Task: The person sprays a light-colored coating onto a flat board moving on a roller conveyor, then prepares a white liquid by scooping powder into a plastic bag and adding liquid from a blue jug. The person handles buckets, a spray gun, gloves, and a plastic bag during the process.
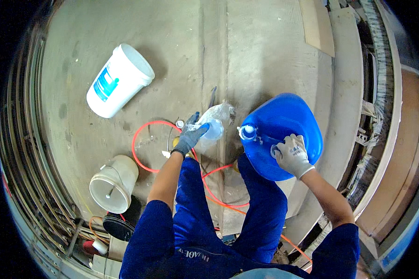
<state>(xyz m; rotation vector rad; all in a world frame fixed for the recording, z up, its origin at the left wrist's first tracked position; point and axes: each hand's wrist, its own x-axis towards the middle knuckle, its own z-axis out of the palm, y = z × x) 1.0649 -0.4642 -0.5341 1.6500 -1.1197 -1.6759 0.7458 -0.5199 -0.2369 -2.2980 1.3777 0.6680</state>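
Observation:
My right hand [292, 156], in a white glove, is closed around the handle of a large blue plastic jerrycan [291, 114]. The jerrycan is tilted, and its open-looking mouth [248, 132], whitish around the rim, points left. Just left of that mouth, my left hand [190, 136] in a grey-blue glove grips a translucent plastic cup [213, 130]. Crumpled clear plastic film [222, 111] lies against the cup's far side. Whether liquid is passing between the jerrycan and the cup, I cannot tell.
A white bucket with a blue label [114, 83] lies tipped at the far left. Nearer stands an off-white pail [118, 179] with a wire handle, beside a black round container [118, 225]. A red hose [137, 144] loops around my feet. Metal rods [30, 153] line the left side.

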